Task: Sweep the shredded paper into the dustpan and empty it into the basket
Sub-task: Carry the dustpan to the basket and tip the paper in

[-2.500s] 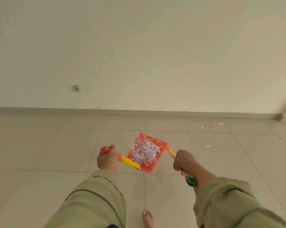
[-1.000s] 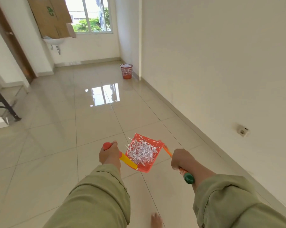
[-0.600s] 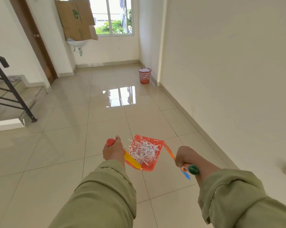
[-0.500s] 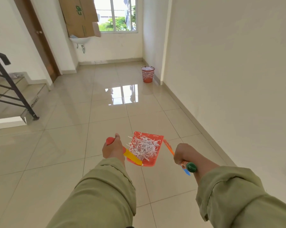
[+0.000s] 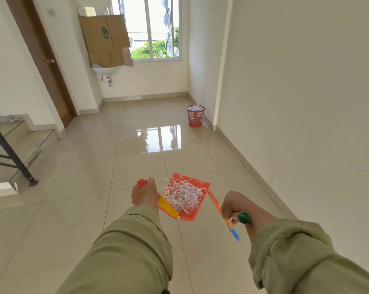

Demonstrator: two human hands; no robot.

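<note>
**Orange dustpan loaded, now lined up with the basket**

Orange dustpan [image 5: 186,197] is held level above the floor [image 5: 83,209], shredded paper [image 5: 182,196] heaped in it. Left hand [image 5: 144,195] is curled round the dustpan handle [image 5: 167,206]. Right hand [image 5: 232,203] is wrapped round the broom handle [image 5: 224,215], broom head out of view.

Change vs 2.5 s ago: view then faced a blank wall with stray scraps on the tiles; person has since turned down the hallway. Basket [image 5: 195,115] now sits ahead by the right wall [image 5: 296,102], well apart from the pan, already holding shreds.

Read: sweep done for this load, carry phase. Next is walk and tip. Risk: loose strips sliding off the open front edge if it dips.
</note>
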